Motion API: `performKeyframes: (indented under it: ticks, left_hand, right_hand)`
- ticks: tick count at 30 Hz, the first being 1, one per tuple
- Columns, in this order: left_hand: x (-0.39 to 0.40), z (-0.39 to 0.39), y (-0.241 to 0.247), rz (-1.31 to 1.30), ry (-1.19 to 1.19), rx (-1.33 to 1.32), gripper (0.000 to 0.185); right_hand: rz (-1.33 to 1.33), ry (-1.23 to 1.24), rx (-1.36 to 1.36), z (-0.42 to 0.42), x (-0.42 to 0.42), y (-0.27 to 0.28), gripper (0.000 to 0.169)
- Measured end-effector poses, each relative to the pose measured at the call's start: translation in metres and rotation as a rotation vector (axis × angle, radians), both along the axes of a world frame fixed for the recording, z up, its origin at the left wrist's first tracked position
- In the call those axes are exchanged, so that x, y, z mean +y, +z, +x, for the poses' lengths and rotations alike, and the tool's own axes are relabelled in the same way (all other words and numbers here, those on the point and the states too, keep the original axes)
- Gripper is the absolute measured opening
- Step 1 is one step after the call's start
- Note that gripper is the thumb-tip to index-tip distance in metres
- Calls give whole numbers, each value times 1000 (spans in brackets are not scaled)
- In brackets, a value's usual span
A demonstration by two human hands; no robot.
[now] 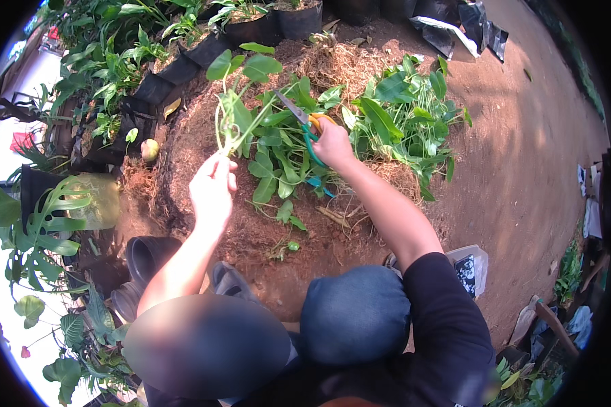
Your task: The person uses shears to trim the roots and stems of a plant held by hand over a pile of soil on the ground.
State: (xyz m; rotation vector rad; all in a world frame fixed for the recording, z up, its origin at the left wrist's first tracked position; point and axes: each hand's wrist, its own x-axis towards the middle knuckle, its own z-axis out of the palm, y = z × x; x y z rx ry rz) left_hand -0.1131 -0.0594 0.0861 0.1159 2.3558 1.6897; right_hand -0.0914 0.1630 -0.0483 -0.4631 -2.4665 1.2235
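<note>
My left hand (214,185) pinches the base of a leafy green plant cutting (230,127), holding it upright above the soil. To its right, my right hand (331,140) grips a pair of scissors (298,109) with orange and green handles, the blades pointing up and left towards the cutting's stems. Beneath the scissors lies a spread of uprooted leafy plants (280,147). A larger heap of leafy plants (407,112) with long stems and fibrous roots lies to the right. A blue object (321,185) shows partly among the leaves under my right forearm.
Black grow bags (183,68) with plants curve along the upper left. Coir-like fibre (341,66) lies behind the heap. Plastic pots (147,257) and a potted monstera (56,224) stand at left. A clear plastic container (481,267) holding a patterned thing lies by my right arm. Black plastic bags (473,28) lie at upper right.
</note>
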Motion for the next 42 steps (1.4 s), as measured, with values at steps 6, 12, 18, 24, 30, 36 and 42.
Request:
performKeyframes:
  ticks: [6,12,18,24,30,36,42]
  left_hand:
    - [-33,-29,-14,187,158,89,25]
    - [-26,-23,-21,114,63,45,24]
    - [-13,-9,-14,118,-63,18,28]
    - [0,2,5,165,-136,-22,30]
    - [20,5,23,-25,-330,77,27]
    - [60,5,58,19,-463,297,19]
    - [163,-13,112,150,-695,378,19]
  right_hand:
    - [-747,42,-44,63,47,90,15]
    - [-709,-200,48,110,108,133,12]
    - [-627,-424,53,121,164,130,12]
    - [-478,-486,-31,61,239,99,19]
    - [-421,-750,-12,80,240,39,24]
    - [-392,-668,64,211,147,26,20]
    - [-822,-721,-30,286,96,51,17]
